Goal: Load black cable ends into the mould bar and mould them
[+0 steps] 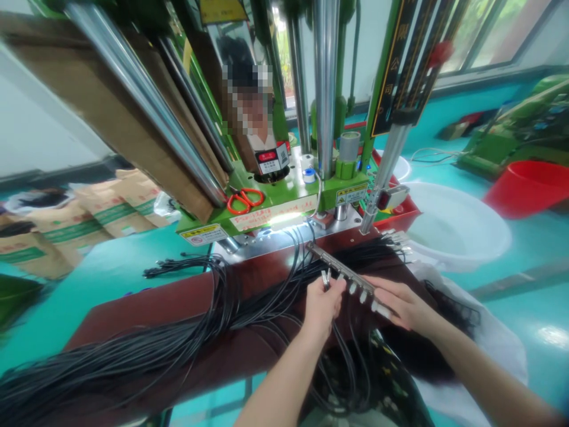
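My left hand (323,301) is closed in a pinch on a small silvery cable connector, just beside a long metal bar (340,267). Along the near side of the bar sit several pale connector ends (363,295). My right hand (402,302) is closed around the bar's right end, its fingers lying along it. Black cables (349,350) hang down below my hands toward my lap. Behind the bar, a bundle of black cables (368,252) lies on the dark red bench (178,302).
The green press (284,201) stands ahead, with orange-handled scissors (245,200) on its plate. A thick bundle of black cables (111,350) runs off to the left. White tub (457,225) and red bucket (528,187) stand at right. Paper sacks (98,207) line the left.
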### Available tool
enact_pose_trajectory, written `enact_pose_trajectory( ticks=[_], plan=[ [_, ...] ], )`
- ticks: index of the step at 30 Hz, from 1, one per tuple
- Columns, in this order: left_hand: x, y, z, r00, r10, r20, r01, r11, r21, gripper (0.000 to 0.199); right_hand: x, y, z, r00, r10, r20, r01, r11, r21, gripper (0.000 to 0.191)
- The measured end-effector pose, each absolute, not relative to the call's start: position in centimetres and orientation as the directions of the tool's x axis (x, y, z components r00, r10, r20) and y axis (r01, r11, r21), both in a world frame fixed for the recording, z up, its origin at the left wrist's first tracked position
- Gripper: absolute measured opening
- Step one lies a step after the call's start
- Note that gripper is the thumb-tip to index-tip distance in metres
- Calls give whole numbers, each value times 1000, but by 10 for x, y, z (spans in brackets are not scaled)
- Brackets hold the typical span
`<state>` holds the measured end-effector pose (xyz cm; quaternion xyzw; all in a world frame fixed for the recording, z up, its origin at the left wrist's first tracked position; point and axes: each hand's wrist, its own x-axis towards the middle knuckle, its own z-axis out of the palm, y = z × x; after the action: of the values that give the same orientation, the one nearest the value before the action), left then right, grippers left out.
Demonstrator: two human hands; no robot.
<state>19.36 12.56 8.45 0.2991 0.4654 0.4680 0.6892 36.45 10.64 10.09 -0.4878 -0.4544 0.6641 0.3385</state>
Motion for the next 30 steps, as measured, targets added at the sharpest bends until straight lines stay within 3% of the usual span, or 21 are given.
enact_pose_trajectory(
  ticks=[4,9,17,23,30],
  plan=[
    [191,126,86,154,913,-378,-379,408,831,42,365,107,98,-303,888,-347,-13,-368,-930,57],
    [191,126,86,108,919,-378,-364,391,845,42,365,106,93,-316,908,-275,58,-271,-961,54],
    [182,120,83,144,960,-240,-212,267,940,42,362,105,105,-265,904,-336,8,-346,-938,54],
    [176,124,86,405,863,-300,-400,463,791,44,369,109,102,-358,888,-290,77,-281,-957,57],
    [173,126,89,515,811,-277,-488,544,683,42,375,113,94,-450,852,-268,124,-237,-964,60]
  ],
)
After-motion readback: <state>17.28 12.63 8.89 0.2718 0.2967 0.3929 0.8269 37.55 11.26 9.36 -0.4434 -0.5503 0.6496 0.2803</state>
